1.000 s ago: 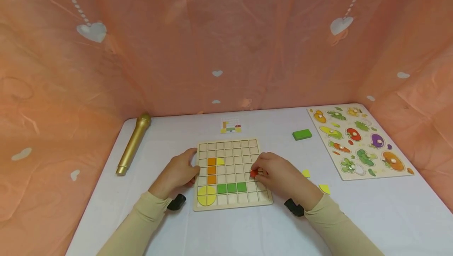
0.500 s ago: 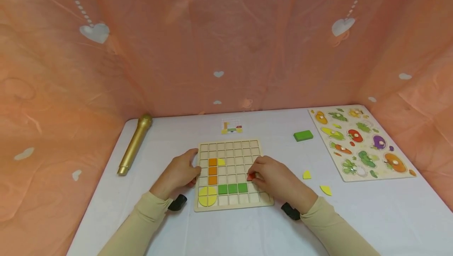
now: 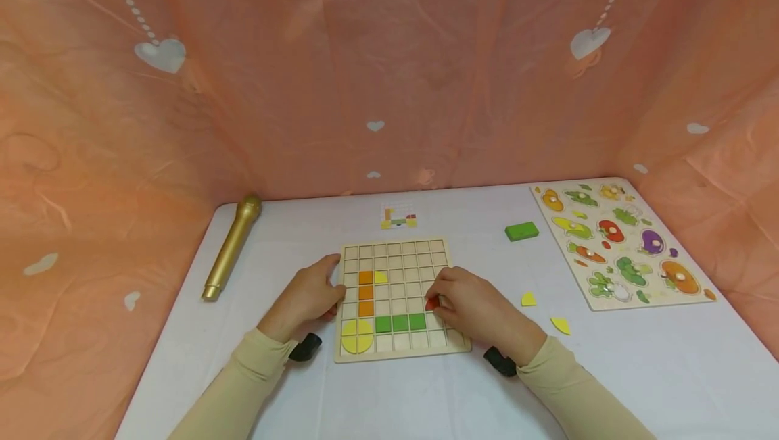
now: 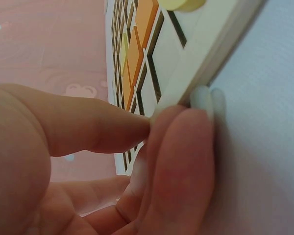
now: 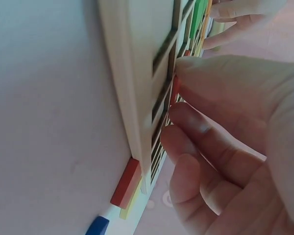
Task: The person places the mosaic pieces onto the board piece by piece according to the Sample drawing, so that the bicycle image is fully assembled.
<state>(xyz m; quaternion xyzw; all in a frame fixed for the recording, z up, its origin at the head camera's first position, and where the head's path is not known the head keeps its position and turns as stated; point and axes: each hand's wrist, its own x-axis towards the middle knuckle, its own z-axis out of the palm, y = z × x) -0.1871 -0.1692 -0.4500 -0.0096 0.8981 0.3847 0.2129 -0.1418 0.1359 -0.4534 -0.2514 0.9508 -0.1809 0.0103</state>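
A wooden grid board (image 3: 398, 352) lies in the middle of the table. My left hand (image 3: 306, 301) holds its left edge, the thumb on the rim and the curled fingers against the side in the left wrist view. My right hand (image 3: 471, 303) pinches a small red tile (image 3: 431, 303) over the right part of the grid, just above and right of the green tiles (image 3: 399, 323); fingers partly hide it. Orange tiles (image 3: 365, 292) form a column at left, beside a yellow quarter-circle tile (image 3: 380, 278). Yellow quarter pieces make up a circle (image 3: 356, 336) at the lower left.
A pattern card (image 3: 398, 215) lies behind the board. Right of it are a green block (image 3: 521, 231), yellow quarter pieces (image 3: 528, 299) and a vegetable puzzle board (image 3: 621, 244). A gold microphone (image 3: 232, 247) lies at left. The right wrist view shows a red block (image 5: 126, 184) by the board.
My right hand has moved slightly left with the red tile, then stayed nearly still over the cell. The left hand has kept its place at the board's edge.
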